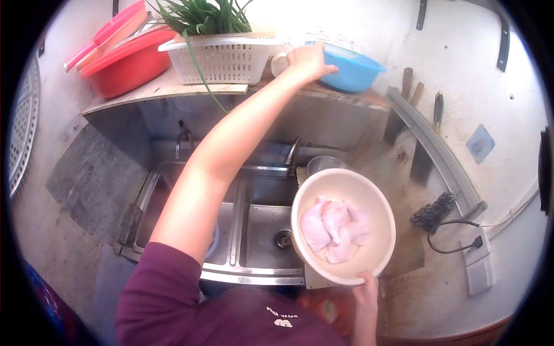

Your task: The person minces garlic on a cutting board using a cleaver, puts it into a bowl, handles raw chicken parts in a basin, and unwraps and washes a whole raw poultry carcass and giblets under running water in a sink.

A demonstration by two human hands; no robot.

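- Raw chicken point(334, 228) lay in the cream bowl point(375, 207), which stood just beyond the right edge of the sink point(254, 275), its side overlapping the sink's front right corner in your view.
- Your right hand point(365, 290) was closed on the bowl's near rim, thumb over the lip; its other fingers were mostly out of sight beneath.
- Your left hand point(309, 62) was stretched across the sink to the blue basin point(349, 68) near the right end of the shelf point(363, 98), thumb against the basin's near side. Whether those fingers were gripping or only touching, you could not tell.
- The step in hand seemed to be a reach for that basin while you steadied the chicken. The next move would call for a sure hold on the basin's rim and a level bowl, judging by the slick look of the meat.
- Hidden from you: whatever bore the cream bowl, and the blue basin's contents, if any.
- Your left arm covered much of the sink's left compartment, where only part of a pale round rim showed.
- A clear container point(324, 164) was partly blocked behind the bowl, and something red point(328, 308) below the sink's front edge was too obscured to name.
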